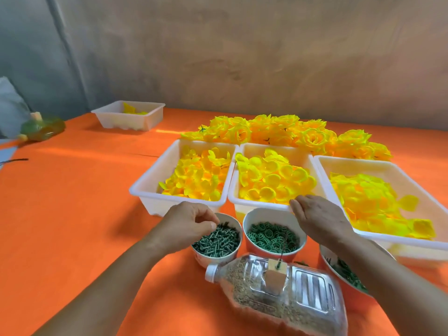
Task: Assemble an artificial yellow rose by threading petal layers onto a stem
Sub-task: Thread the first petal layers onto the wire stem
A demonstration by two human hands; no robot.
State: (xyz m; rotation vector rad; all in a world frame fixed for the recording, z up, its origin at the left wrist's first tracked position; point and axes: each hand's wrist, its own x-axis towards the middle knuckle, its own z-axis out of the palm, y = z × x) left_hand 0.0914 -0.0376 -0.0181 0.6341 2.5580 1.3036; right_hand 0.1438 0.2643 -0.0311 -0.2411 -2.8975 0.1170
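Observation:
My left hand (189,224) hovers over a white bowl (232,223) full of short green stem pieces (215,243). Its thumb and forefinger pinch together just at the pile, and I cannot tell if a piece is between them. My right hand (320,219) is flat, palm down, with nothing in it, over the near rim of the middle tray (257,204). Three white trays hold yellow petal layers: left (194,175), middle (274,178), right (373,202). A thin spike (282,251) stands on a block on a bottle (286,292) lying on its side.
A bowl of green rings (274,236) sits beside the stem bowl. My right forearm partly hides a third bowl (344,272) of green parts. Finished yellow roses (291,132) are piled behind the trays. A small white tray (109,117) and green plastic (43,127) lie far left on the orange cloth.

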